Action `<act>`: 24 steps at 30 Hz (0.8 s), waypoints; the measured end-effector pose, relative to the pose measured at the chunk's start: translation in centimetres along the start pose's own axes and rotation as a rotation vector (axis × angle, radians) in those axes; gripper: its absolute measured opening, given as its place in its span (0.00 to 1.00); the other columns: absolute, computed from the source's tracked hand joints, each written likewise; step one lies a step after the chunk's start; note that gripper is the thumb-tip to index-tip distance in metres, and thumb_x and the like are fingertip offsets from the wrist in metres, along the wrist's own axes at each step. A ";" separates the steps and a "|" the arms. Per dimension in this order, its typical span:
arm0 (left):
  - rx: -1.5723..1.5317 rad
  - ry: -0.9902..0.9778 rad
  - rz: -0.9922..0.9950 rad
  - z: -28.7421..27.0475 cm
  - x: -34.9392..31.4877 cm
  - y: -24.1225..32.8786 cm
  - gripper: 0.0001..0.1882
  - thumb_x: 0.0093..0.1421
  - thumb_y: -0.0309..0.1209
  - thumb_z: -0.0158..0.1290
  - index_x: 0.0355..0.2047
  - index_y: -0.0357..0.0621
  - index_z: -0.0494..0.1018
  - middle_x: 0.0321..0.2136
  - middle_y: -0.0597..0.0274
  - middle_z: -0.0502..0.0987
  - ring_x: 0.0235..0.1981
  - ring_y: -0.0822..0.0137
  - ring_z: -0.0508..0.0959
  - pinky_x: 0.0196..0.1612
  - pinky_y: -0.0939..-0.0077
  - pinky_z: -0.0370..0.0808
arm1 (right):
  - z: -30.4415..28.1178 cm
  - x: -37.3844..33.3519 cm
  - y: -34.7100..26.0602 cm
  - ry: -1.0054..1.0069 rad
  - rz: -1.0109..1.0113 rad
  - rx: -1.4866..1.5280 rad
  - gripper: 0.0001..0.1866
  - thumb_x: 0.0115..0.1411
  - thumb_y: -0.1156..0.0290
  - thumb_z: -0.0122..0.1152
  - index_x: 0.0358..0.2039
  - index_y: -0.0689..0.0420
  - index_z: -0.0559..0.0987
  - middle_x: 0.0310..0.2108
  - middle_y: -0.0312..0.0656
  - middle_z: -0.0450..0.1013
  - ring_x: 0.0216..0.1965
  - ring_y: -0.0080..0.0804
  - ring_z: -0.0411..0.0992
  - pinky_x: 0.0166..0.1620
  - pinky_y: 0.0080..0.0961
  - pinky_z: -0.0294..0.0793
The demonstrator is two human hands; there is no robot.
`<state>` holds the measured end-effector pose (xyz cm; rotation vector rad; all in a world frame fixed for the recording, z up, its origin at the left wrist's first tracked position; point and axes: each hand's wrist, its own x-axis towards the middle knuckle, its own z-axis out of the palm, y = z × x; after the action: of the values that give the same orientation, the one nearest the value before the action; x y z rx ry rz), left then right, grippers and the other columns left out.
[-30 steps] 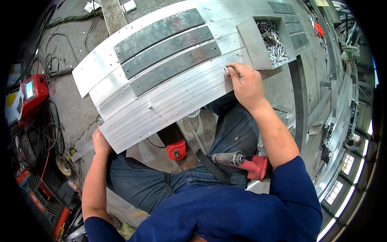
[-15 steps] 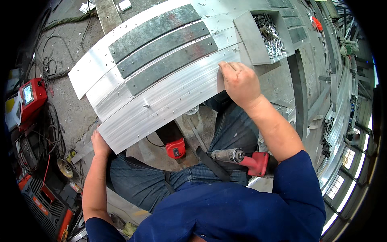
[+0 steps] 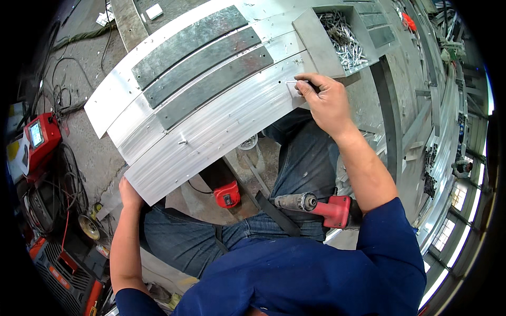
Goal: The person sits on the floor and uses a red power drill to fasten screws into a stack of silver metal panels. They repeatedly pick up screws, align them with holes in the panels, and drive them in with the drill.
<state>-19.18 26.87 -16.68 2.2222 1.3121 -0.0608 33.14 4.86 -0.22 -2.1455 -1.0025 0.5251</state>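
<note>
Across my lap lies a long bare aluminium panel (image 3: 211,134), its front strip strewn with small metal bits. A rivet-like pin (image 3: 182,141) rests on that strip. My left hand (image 3: 130,193) grips the panel's near left corner, its fingertips partly hidden by the edge. At the strip's right end, my right hand (image 3: 328,101) is closed with thumb and forefinger pinched on a small thin square plate (image 3: 293,90), set against the panel close to a small drilled hole. Its other fingers are curled. A red-handled power tool (image 3: 333,211) lies on my right thigh, held by neither hand.
Several dark grey strips (image 3: 211,87) lie on the panel behind the front strip. A grey metal box (image 3: 316,45) of loose rivets stands at the far right. Between my legs is a red battery-like block (image 3: 227,195). A red machine (image 3: 42,134) and cables are on the left.
My right hand has turned and opened out somewhat, showing the small plate at its fingertips. The panel has shifted slightly left in view. My left hand stays on its corner.
</note>
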 end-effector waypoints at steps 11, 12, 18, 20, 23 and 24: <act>0.175 -0.109 0.142 -1.5 0.7 0.1 0.14 0.51 0.35 0.62 0.38 0.44 0.81 0.31 0.48 0.83 0.34 0.46 0.83 0.37 0.57 0.80 | 0.3 0.0 0.9 0.048 0.031 -0.074 0.09 0.61 0.74 0.66 0.42 0.63 0.84 0.34 0.47 0.82 0.33 0.30 0.79 0.38 0.25 0.76; 0.208 -0.129 0.138 -1.3 0.8 -0.8 0.14 0.51 0.35 0.62 0.37 0.44 0.81 0.31 0.48 0.83 0.33 0.46 0.83 0.37 0.57 0.80 | 0.2 0.1 0.7 0.035 0.046 -0.084 0.09 0.61 0.74 0.66 0.42 0.63 0.84 0.35 0.47 0.82 0.33 0.30 0.79 0.39 0.24 0.76; 0.181 -0.067 0.232 -0.7 0.4 -1.9 0.13 0.49 0.33 0.62 0.34 0.41 0.79 0.29 0.49 0.80 0.30 0.46 0.82 0.34 0.58 0.79 | -0.1 0.1 -0.2 0.001 -0.072 -0.290 0.09 0.61 0.74 0.67 0.41 0.62 0.84 0.34 0.45 0.82 0.31 0.29 0.78 0.39 0.25 0.76; 0.162 -0.068 0.240 -0.8 0.5 -1.3 0.13 0.49 0.34 0.62 0.34 0.41 0.78 0.28 0.50 0.79 0.30 0.46 0.81 0.34 0.58 0.79 | -0.2 0.2 -1.5 -0.039 -0.056 -0.406 0.09 0.61 0.74 0.67 0.41 0.62 0.84 0.34 0.45 0.81 0.31 0.30 0.78 0.38 0.25 0.76; 0.171 -0.054 0.275 -1.1 0.7 -1.1 0.13 0.49 0.34 0.62 0.33 0.41 0.77 0.27 0.50 0.79 0.29 0.47 0.81 0.34 0.58 0.78 | -0.2 0.2 -1.7 -0.093 -0.076 -0.506 0.08 0.61 0.74 0.66 0.40 0.62 0.84 0.33 0.45 0.81 0.29 0.31 0.77 0.37 0.25 0.76; 0.170 -0.060 0.266 -1.1 0.7 -1.2 0.13 0.49 0.34 0.62 0.33 0.41 0.77 0.27 0.51 0.79 0.29 0.47 0.81 0.34 0.58 0.78 | -0.2 0.1 -1.7 -0.111 -0.090 -0.526 0.08 0.61 0.74 0.66 0.40 0.62 0.83 0.32 0.45 0.81 0.29 0.32 0.77 0.36 0.25 0.76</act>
<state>-20.02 28.35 -16.50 2.4999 1.0021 -0.1432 32.48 5.64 1.14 -2.5290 -1.4158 0.3664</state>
